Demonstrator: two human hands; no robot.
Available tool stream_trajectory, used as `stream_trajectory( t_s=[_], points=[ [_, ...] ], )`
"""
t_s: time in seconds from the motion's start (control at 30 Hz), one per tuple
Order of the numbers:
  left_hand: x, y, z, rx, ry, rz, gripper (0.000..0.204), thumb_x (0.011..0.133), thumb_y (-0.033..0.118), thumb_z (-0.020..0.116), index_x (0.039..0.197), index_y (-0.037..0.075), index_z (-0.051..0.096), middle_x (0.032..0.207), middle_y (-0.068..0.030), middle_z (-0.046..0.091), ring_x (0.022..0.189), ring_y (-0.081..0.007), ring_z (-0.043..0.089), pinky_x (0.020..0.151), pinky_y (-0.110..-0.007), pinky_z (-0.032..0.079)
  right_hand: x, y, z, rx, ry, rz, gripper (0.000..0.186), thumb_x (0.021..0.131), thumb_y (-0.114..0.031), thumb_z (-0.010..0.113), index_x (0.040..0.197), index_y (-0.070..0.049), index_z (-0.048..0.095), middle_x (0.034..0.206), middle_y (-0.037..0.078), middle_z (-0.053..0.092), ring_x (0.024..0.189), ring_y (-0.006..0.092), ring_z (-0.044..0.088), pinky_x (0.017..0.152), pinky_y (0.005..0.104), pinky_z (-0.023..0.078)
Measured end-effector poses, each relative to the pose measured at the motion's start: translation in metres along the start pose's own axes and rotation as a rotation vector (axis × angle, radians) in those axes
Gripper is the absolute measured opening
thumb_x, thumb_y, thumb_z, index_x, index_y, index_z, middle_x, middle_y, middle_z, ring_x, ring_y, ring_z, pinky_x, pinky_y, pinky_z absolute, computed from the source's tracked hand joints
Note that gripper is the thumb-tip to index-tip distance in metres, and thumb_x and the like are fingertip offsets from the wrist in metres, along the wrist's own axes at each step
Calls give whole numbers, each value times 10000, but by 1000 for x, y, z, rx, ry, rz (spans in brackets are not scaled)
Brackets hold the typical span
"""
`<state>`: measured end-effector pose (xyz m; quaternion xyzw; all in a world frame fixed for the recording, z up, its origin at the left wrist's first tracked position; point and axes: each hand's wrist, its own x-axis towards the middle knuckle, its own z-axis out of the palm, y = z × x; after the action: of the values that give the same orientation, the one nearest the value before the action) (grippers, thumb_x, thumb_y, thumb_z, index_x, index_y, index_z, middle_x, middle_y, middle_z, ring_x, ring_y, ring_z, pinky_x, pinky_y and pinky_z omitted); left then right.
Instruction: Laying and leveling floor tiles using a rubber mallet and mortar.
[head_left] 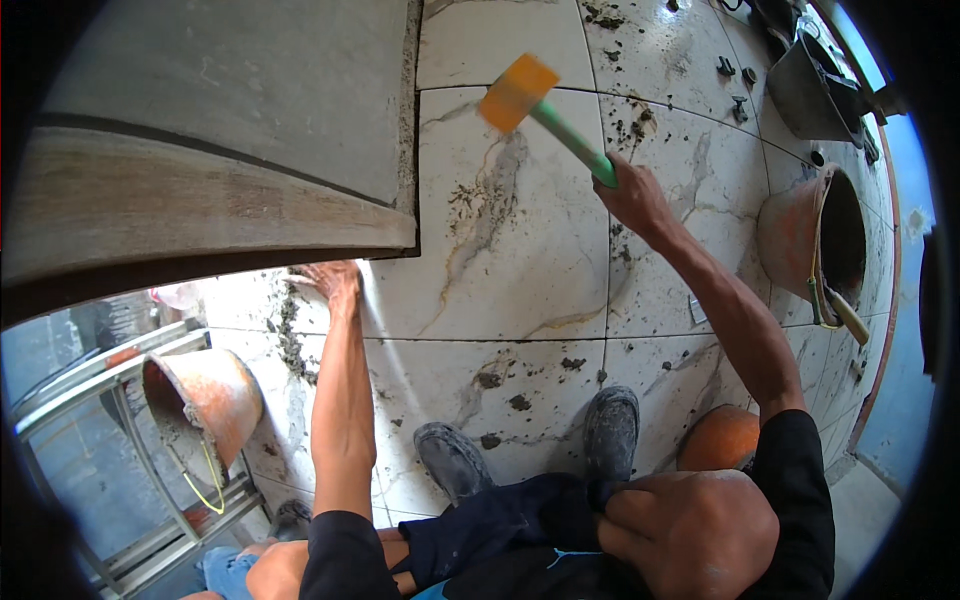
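My right hand (630, 190) grips the green handle of a rubber mallet (518, 92), its orange head blurred and held above the marble-patterned floor tiles (530, 250). My left hand (328, 277) is spread with fingers apart at a tile beside the bottom edge of a grey raised structure with a wooden lower band (200, 185); some fingertips are partly hidden. Dark crumbs of mortar (288, 330) lie along the tile joint below that hand and across the other tiles.
Orange-stained buckets stand at left (215, 400) and right (785, 240), a grey bucket (800, 95) at upper right, another orange object (715, 435) by my boot. A metal frame (130, 420) edges the left. Another person's jeans-clad leg (225, 570) is at lower left.
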<state>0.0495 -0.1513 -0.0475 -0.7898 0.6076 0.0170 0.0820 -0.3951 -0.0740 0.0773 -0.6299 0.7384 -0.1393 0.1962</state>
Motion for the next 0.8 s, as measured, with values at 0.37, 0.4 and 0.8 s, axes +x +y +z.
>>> stream_trajectory(
  t_s=[0.37,0.4,0.8],
  points=[
    [-1,3,-6,-153,3,20,757,844,495,381,1363,-26,198,1427,-247,90,1316,-425,-75,956,-639,-173,-21,-1,2,-92,-106,2,113,761,-109,509,843,-32,515,620,191,568,562,381,568,508,456,439],
    [0,4,-5,-146,75,36,749,846,472,390,1351,-50,210,1423,-256,104,1315,-430,-71,959,-645,-159,-22,0,3,-157,-137,14,112,762,-109,503,844,-34,515,623,195,568,569,382,569,507,459,436],
    [-14,-79,-33,-190,301,1289,505,934,394,303,1338,92,316,1432,-67,230,1328,-208,192,1112,-365,123,-97,-11,-54,-593,-233,74,358,749,-364,647,855,-36,551,706,200,593,677,406,565,578,487,429]
  ],
)
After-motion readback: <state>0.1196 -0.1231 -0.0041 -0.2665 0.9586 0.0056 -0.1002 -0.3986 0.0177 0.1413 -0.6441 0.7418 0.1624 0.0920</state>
